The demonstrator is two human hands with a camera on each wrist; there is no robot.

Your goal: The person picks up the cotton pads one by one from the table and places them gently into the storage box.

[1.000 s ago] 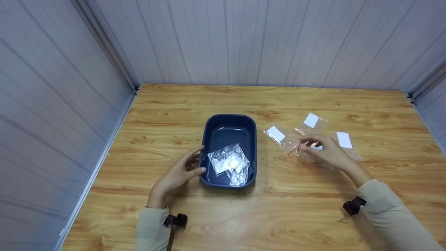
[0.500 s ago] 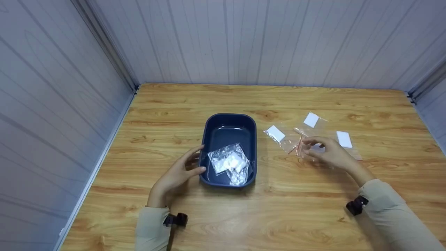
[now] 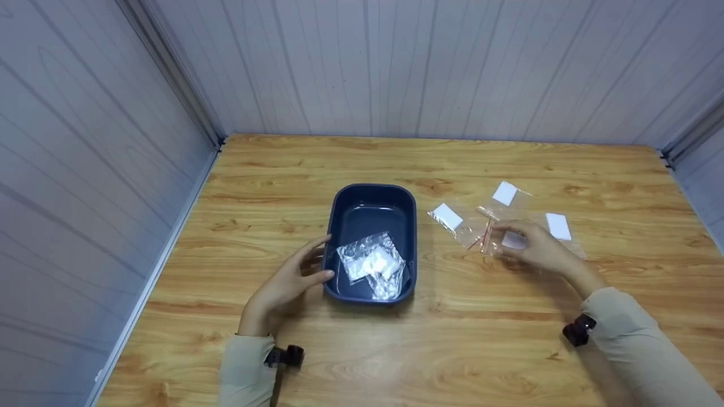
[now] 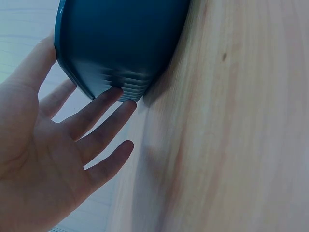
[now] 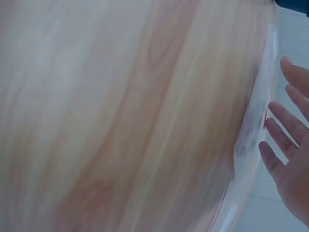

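A dark blue plastic tub (image 3: 373,226) stands on the wooden table, two clear zip bags (image 3: 370,263) with white contents lying in its near half. My left hand (image 3: 291,280) rests at the tub's left side, thumb at the rim. In the left wrist view its spread fingers (image 4: 104,133) reach along the tub's outer wall. To the right, my right hand (image 3: 531,246) is low over a zip bag (image 3: 513,240) with a white card, fingers loosely bent. The right wrist view shows those fingers (image 5: 285,121) apart, beside the flat bags, nothing held.
Other clear zip bags with white cards lie around the right hand: one on the left (image 3: 447,216), one behind (image 3: 505,194) and one on the right (image 3: 559,226). Some overlap at their red seals. Pale panel walls (image 3: 339,68) bound the table (image 3: 317,164) at the back and sides.
My right hand has shifted slightly right and lower over the bag, uncovering more of the red seals and the card. The left hand and the tub have stayed in place.
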